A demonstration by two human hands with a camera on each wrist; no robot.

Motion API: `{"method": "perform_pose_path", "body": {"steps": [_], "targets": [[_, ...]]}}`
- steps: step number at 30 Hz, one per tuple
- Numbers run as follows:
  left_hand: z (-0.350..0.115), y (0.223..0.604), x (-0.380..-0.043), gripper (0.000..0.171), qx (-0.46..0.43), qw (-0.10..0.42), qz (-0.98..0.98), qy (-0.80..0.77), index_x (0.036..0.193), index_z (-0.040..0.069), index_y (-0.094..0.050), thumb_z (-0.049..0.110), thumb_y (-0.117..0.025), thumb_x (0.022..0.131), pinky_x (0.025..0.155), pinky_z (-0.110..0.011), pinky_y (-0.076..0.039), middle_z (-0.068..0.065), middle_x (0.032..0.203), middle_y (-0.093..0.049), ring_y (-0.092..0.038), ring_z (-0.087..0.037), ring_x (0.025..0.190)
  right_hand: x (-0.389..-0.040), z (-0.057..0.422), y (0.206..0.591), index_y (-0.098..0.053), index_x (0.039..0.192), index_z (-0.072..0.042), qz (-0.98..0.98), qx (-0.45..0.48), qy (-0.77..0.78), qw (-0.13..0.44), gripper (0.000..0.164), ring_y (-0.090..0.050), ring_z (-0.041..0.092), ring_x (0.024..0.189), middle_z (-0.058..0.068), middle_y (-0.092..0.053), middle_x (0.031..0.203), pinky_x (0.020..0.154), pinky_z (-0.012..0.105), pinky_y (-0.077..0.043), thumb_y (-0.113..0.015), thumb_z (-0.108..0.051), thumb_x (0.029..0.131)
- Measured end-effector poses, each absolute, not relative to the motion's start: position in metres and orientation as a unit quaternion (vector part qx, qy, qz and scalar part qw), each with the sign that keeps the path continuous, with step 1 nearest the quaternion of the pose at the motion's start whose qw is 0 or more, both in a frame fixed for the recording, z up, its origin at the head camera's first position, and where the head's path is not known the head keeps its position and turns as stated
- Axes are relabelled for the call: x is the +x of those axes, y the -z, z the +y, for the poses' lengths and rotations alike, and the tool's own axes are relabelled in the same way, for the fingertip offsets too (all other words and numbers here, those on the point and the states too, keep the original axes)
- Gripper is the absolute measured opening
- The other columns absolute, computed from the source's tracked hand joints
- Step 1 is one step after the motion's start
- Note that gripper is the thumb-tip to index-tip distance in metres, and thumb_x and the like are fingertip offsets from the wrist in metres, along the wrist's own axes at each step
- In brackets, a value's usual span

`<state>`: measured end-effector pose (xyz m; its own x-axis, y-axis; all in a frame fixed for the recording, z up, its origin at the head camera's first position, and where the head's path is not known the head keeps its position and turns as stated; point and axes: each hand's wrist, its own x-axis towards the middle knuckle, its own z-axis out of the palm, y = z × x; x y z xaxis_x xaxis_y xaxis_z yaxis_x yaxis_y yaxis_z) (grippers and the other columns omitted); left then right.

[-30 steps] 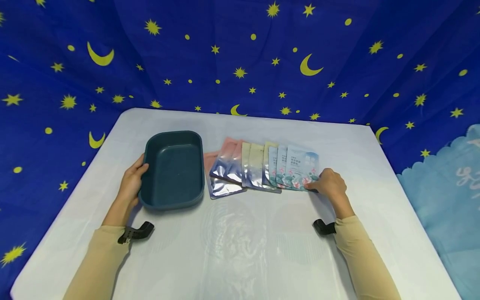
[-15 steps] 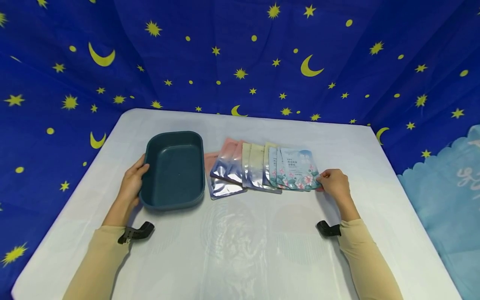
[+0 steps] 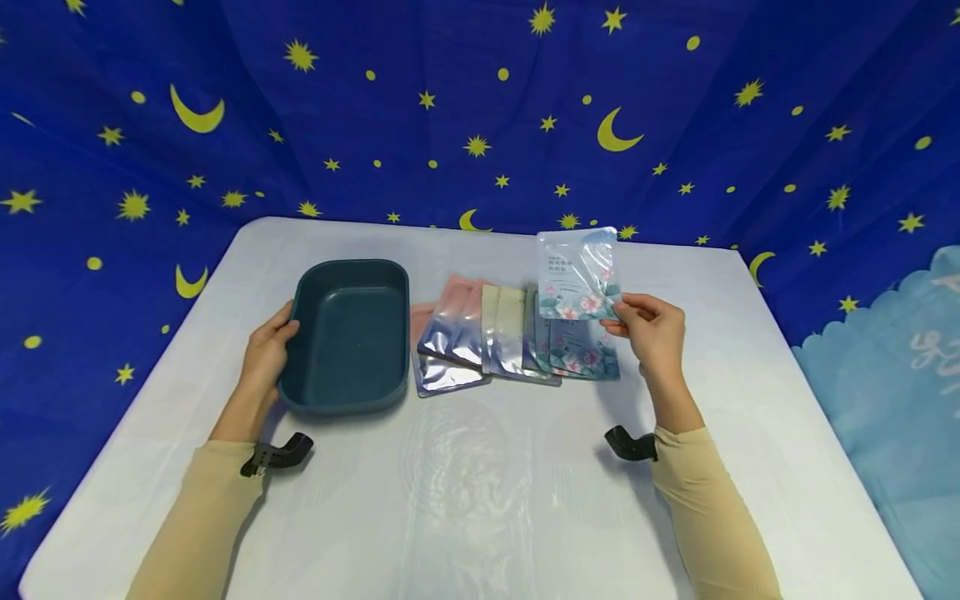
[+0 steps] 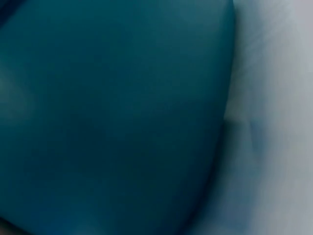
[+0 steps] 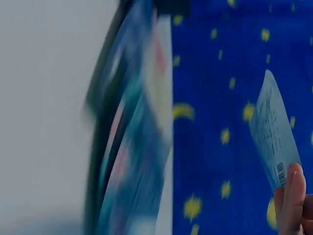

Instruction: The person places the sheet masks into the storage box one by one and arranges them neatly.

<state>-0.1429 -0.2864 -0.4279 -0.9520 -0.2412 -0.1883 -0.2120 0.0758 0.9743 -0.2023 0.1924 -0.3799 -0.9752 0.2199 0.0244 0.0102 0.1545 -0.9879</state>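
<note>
Head view: I'm watching the right hand (image 3: 654, 333) pinching a flowery packet (image 3: 576, 271) between closed fingers; left of it, the left hand (image 3: 266, 358) is gripping a teal tub (image 3: 356, 346).

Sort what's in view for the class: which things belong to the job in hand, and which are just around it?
Likely part of the job:
floral sachet in the right hand
teal tub, gripped by the left hand
pink-topped sachets
cream-topped sachets

Just around it:
starry curtain
pale blue cloth
white table
</note>
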Motion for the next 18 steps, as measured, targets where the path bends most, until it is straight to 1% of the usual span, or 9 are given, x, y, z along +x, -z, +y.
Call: {"method": "perform_pose_path", "body": {"steps": [2, 4, 5, 9, 11, 13, 15, 17, 18], "targets": [[-0.286, 0.428, -0.143, 0.054, 0.16, 0.011, -0.734, 0.66, 0.155, 0.01, -0.015, 0.02, -0.035, 0.106, 0.124, -0.037, -0.001, -0.007, 0.163, -0.007, 0.0, -0.02, 0.151, -0.203, 0.168, 0.376, -0.061, 0.113, 0.018, -0.738, -0.043, -0.669, 0.077, 0.024, -0.068, 0.004, 0.055, -0.009, -0.066, 0.069, 0.059, 0.02, -0.058, -0.058, 0.006, 0.094], [-0.286, 0.429, -0.144, 0.054, 0.162, 0.009, -0.729, 0.665, 0.155, 0.011, -0.016, 0.02, -0.035, 0.106, 0.124, -0.037, -0.001, -0.007, 0.163, -0.007, 0.0, -0.02, 0.151, -0.204, 0.14, 0.374, -0.061, 0.111, 0.019, -0.723, -0.006, -0.688, 0.064, 0.022, -0.068, 0.005, 0.055, -0.005, -0.067, 0.069, 0.059, 0.021, -0.058, -0.058, 0.007, 0.093], [-0.286, 0.429, -0.145, 0.054, 0.162, 0.008, -0.726, 0.668, 0.156, 0.011, -0.016, 0.02, -0.035, 0.106, 0.124, -0.037, -0.002, -0.006, 0.164, -0.007, 0.0, -0.019, 0.151, -0.204, 0.125, 0.373, -0.062, 0.109, 0.019, -0.718, 0.01, -0.694, 0.056, 0.021, -0.068, 0.006, 0.055, -0.001, -0.067, 0.07, 0.059, 0.023, -0.059, -0.058, 0.008, 0.092], [-0.283, 0.429, -0.147, 0.054, 0.16, 0.006, -0.709, 0.687, 0.156, 0.012, -0.015, 0.018, -0.036, 0.106, 0.124, -0.036, -0.002, -0.005, 0.164, -0.007, -0.001, -0.018, 0.151, -0.2, 0.06, 0.375, -0.066, 0.106, 0.017, -0.721, 0.059, -0.69, 0.025, 0.019, -0.067, 0.007, 0.052, 0.021, -0.069, 0.079, 0.056, 0.025, -0.059, -0.059, 0.01, 0.089], [-0.282, 0.429, -0.148, 0.053, 0.163, 0.009, -0.707, 0.688, 0.155, 0.012, -0.016, 0.018, -0.036, 0.106, 0.124, -0.035, -0.003, -0.005, 0.164, -0.007, -0.001, -0.018, 0.151, -0.197, 0.028, 0.379, -0.068, 0.102, 0.015, -0.742, 0.086, -0.665, 0.025, 0.017, -0.068, 0.011, 0.051, 0.026, -0.07, 0.081, 0.053, 0.025, -0.058, -0.06, 0.009, 0.088], [-0.282, 0.428, -0.147, 0.053, 0.166, 0.012, -0.705, 0.689, 0.155, 0.011, -0.016, 0.017, -0.036, 0.106, 0.124, -0.034, -0.003, -0.005, 0.163, -0.008, -0.002, -0.017, 0.151, -0.193, -0.003, 0.383, -0.07, 0.101, 0.013, -0.762, 0.104, -0.639, 0.017, 0.017, -0.069, 0.016, 0.052, 0.026, -0.071, 0.082, 0.051, 0.025, -0.057, -0.06, 0.008, 0.088], [-0.282, 0.427, -0.146, 0.053, 0.168, 0.013, -0.701, 0.693, 0.155, 0.011, -0.017, 0.017, -0.036, 0.106, 0.124, -0.034, -0.005, -0.005, 0.163, -0.009, -0.004, -0.017, 0.151, -0.188, -0.03, 0.388, -0.07, 0.099, 0.011, -0.784, 0.115, -0.609, 0.012, 0.016, -0.07, 0.02, 0.053, 0.023, -0.072, 0.079, 0.048, 0.023, -0.056, -0.059, 0.006, 0.089], [-0.282, 0.426, -0.144, 0.053, 0.169, 0.012, -0.695, 0.699, 0.155, 0.011, -0.017, 0.018, -0.036, 0.106, 0.124, -0.035, -0.007, -0.005, 0.164, -0.009, -0.005, -0.017, 0.151, -0.182, -0.053, 0.391, -0.071, 0.098, 0.01, -0.803, 0.125, -0.583, 0.001, 0.016, -0.071, 0.021, 0.055, 0.019, -0.073, 0.077, 0.046, 0.02, -0.054, -0.057, 0.004, 0.09], [-0.283, 0.426, -0.143, 0.053, 0.167, 0.011, -0.692, 0.702, 0.155, 0.011, -0.016, 0.018, -0.036, 0.106, 0.124, -0.035, -0.008, -0.005, 0.164, -0.009, -0.005, -0.017, 0.151, -0.179, -0.062, 0.393, -0.071, 0.098, 0.009, -0.812, 0.132, -0.568, -0.004, 0.016, -0.071, 0.019, 0.056, 0.018, -0.073, 0.077, 0.046, 0.018, -0.053, -0.057, 0.004, 0.09]]}}
